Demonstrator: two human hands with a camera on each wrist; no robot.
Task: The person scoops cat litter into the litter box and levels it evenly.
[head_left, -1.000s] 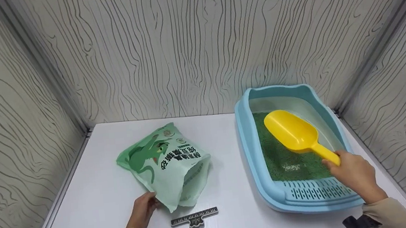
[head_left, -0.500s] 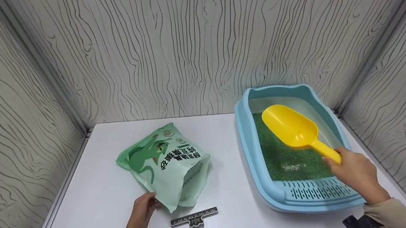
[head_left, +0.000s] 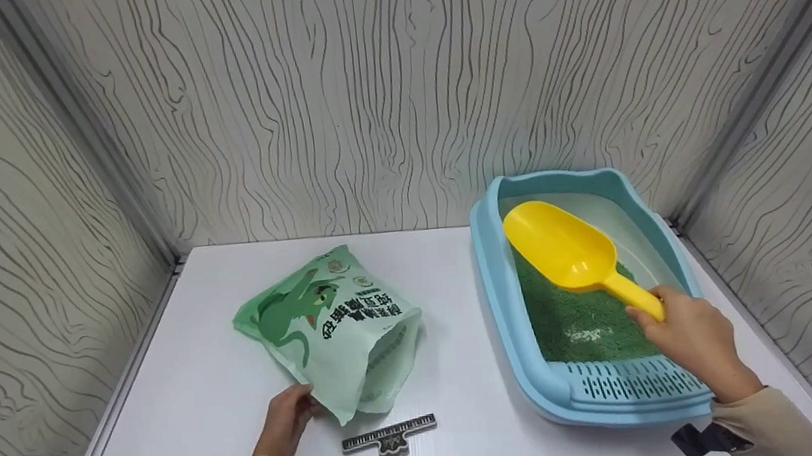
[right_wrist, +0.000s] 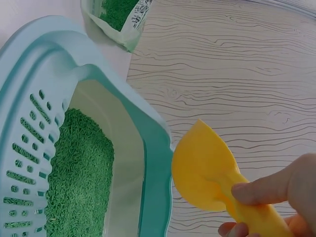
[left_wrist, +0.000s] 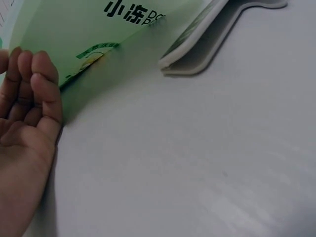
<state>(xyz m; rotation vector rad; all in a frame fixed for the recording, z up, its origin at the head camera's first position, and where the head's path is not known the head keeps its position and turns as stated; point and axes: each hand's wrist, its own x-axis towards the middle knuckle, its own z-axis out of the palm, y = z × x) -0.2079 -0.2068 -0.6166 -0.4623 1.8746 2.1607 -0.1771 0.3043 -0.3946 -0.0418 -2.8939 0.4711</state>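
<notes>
My right hand (head_left: 692,334) grips the handle of a yellow scoop (head_left: 562,245), held above the blue litter box (head_left: 501,308). The scoop's bowl shows bare yellow plastic inside and points to the far left. Green pellet litter (right_wrist: 81,173) covers part of the box floor, with a pale patch near the front. On the left lies a pale green cat litter bag (head_left: 324,312) with a cat printed on it, its mouth gaping toward the front. My left hand (head_left: 287,422) pinches the bag's edge beside that mouth, fingers curled in the left wrist view.
A dark, ruler-like bag clip (head_left: 390,439) lies just in front of the bag's mouth. The box has a slotted front ledge (head_left: 633,379) and high rear walls. Wood-patterned panels (head_left: 332,100) enclose the white table (head_left: 451,374) at the back and sides.
My right hand first lifts the scoop slightly, then carries it left and a little farther back over the litter box. My left hand and the bag stay still.
</notes>
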